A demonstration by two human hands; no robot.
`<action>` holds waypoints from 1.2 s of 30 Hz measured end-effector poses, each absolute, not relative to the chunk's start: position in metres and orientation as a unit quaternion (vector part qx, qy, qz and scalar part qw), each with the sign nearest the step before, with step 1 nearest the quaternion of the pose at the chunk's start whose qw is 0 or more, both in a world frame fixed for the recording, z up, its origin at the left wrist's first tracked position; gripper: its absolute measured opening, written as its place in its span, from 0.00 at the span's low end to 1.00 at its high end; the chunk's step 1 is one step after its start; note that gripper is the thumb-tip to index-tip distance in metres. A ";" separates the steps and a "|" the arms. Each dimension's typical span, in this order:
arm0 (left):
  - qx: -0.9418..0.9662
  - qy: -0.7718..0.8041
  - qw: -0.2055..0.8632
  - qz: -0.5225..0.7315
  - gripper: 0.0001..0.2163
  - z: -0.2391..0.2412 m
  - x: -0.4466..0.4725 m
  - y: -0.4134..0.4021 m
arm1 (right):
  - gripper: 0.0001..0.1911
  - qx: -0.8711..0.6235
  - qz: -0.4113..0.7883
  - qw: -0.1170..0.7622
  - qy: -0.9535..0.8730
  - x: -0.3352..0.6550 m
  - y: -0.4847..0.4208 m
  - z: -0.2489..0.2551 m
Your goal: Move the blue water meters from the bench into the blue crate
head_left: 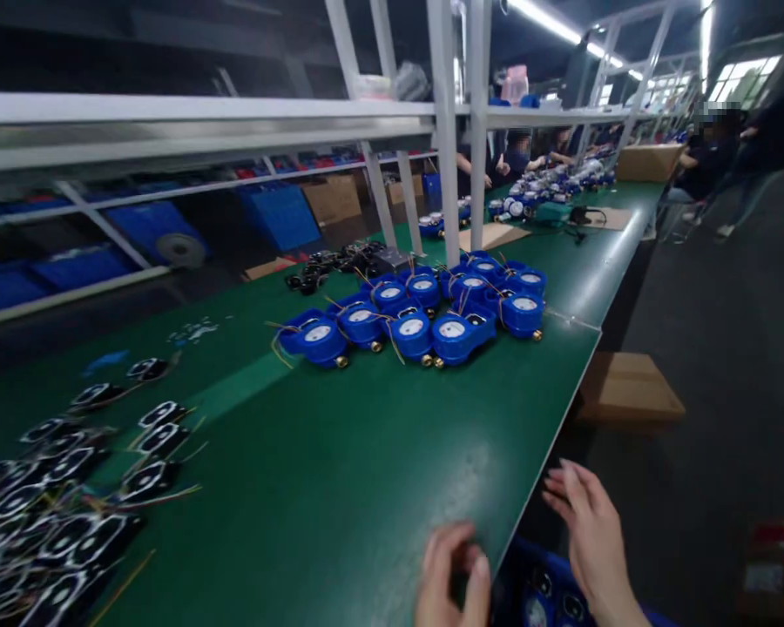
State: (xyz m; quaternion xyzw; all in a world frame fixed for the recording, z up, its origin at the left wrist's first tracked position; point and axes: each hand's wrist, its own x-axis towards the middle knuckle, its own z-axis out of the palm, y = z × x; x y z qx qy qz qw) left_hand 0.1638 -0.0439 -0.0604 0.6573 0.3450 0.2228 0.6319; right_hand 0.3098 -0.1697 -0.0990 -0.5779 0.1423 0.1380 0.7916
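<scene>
My left hand hovers at the near edge of the green workbench, its fingers bent and apart from the thumb. I see nothing in it, and it is slightly blurred. Past the bench edge, my right hand hangs in the air with fingers stretched out, holding nothing visible. Under it is a blue bin with round, dark-and-white meter parts inside, partly hidden by the hand. Farther up the bench stands a group of blue water meters with white dials, brass fittings and loose thin wires.
Black oval modules with wires are heaped at the left. Behind the meters lie small black parts. A white shelf frame rises from the bench. A cardboard box sits below the right edge. Other people sit farther along.
</scene>
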 end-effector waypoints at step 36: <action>0.439 0.553 0.692 0.151 0.17 0.098 -0.108 0.080 | 0.25 -0.496 0.536 0.683 -0.034 0.049 -0.053 0.033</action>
